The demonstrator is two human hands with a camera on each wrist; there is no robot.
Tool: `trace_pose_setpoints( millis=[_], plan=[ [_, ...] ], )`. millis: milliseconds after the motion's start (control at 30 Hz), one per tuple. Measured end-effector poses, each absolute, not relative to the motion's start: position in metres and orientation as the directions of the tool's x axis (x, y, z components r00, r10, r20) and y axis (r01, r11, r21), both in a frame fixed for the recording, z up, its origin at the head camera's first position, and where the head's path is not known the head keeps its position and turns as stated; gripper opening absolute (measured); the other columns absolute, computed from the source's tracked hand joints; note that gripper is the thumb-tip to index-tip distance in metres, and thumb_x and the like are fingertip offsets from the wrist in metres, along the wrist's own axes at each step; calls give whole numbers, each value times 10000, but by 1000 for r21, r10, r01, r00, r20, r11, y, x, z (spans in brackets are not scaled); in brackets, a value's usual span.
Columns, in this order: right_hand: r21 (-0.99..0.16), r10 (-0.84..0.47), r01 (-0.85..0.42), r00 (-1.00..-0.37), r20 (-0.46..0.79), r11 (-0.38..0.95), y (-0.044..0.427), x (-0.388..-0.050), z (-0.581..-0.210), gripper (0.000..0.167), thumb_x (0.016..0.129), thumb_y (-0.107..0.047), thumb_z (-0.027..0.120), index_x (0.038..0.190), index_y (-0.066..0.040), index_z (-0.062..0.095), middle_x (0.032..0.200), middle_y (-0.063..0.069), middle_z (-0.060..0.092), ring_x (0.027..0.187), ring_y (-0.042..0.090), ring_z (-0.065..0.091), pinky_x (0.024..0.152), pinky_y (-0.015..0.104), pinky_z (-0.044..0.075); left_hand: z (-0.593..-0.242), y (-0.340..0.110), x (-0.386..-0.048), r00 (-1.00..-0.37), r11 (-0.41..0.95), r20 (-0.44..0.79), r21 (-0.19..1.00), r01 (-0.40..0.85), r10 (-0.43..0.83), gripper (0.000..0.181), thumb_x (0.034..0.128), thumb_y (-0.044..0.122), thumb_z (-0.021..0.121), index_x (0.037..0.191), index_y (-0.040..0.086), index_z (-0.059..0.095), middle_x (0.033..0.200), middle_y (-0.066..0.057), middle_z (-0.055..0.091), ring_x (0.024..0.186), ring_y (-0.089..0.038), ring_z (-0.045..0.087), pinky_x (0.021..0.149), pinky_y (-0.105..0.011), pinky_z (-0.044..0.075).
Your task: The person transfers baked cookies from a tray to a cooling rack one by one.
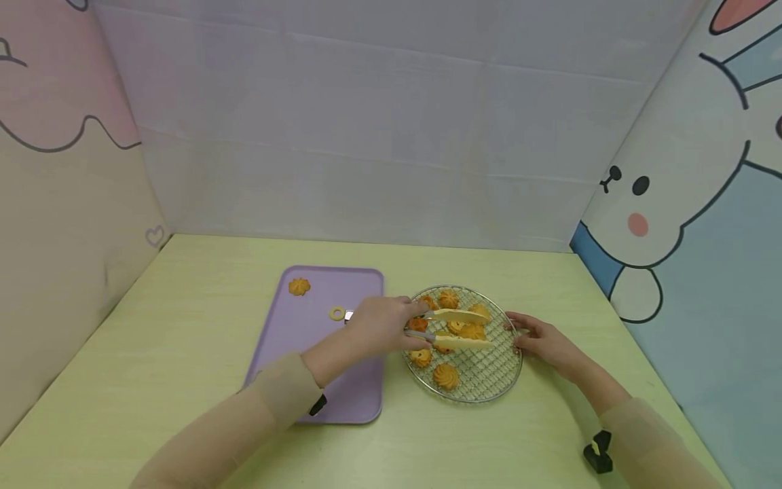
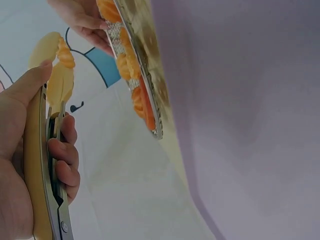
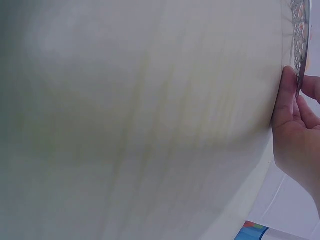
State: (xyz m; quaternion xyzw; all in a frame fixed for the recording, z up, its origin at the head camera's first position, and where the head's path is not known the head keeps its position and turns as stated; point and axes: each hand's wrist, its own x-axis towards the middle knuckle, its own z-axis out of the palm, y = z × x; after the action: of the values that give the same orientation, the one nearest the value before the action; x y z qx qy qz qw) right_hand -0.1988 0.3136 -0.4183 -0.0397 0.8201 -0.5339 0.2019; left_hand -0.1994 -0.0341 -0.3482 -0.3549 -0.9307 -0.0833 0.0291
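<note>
My left hand (image 1: 379, 326) grips a pair of tongs (image 1: 461, 342) with pale yellow tips, held over a round wire rack (image 1: 489, 370). In the left wrist view, a ridged golden cookie (image 2: 65, 54) shows between the tongs' tips (image 2: 61, 85). The rack bears several cookies, among them a swirled one (image 1: 446, 376) near its front edge. At the rack's right side, my right hand (image 1: 552, 348) pinches the metal rim (image 3: 300, 75) between thumb and fingers.
Left of the rack lies a purple tray (image 1: 305, 346), partly covered by the left forearm. On it are a flower-shaped cookie (image 1: 299, 286) and a small yellow ring (image 1: 337, 313). White and cartoon-printed panels (image 1: 672, 204) enclose the pale table (image 1: 214, 299).
</note>
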Motion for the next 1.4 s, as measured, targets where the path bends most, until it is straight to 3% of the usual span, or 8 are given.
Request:
trace_pose_setpoints(
  millis=[200,333,567,1067,1400],
  plan=[
    [-888,-273,152,-917,-291,434,313,-199,-419,605,951,-94,530,1475,-2,242,1414,286,360,933,56,554,800,198,476,-361,-27,-201,-733,718,73,156,678,677,622,773,609,654,1267,234,604,782,93,569,563,-51,452,452,-234,360],
    [-888,-271,151,-918,-289,435,313,-199,-419,608,949,-98,533,1476,-5,244,1419,285,358,948,49,549,797,203,477,-369,-23,-201,-720,706,54,159,690,692,626,776,600,657,1276,227,601,771,95,565,610,-63,487,484,-250,394],
    [-891,-278,144,-918,-283,430,313,-199,-419,604,951,-92,531,1475,0,244,1421,294,354,946,42,550,799,198,476,-378,-17,-202,-704,693,11,165,702,710,627,776,617,645,1270,234,603,984,49,688,791,-109,629,581,-287,487],
    [-877,-266,145,-919,-291,458,313,-199,-418,619,942,-109,548,1475,-8,251,1438,283,325,964,70,542,802,194,467,-383,-12,-202,-698,691,-30,174,701,716,667,753,662,633,1269,242,603,884,86,682,741,-63,607,539,-247,448],
    [-857,-249,154,-918,-308,491,312,-197,-414,614,942,-128,550,1474,-20,263,1443,261,341,984,91,537,806,197,462,-371,-17,-198,-728,719,-51,217,660,684,716,729,682,641,1293,246,583,1074,59,686,918,-132,646,671,-310,505]
  ],
)
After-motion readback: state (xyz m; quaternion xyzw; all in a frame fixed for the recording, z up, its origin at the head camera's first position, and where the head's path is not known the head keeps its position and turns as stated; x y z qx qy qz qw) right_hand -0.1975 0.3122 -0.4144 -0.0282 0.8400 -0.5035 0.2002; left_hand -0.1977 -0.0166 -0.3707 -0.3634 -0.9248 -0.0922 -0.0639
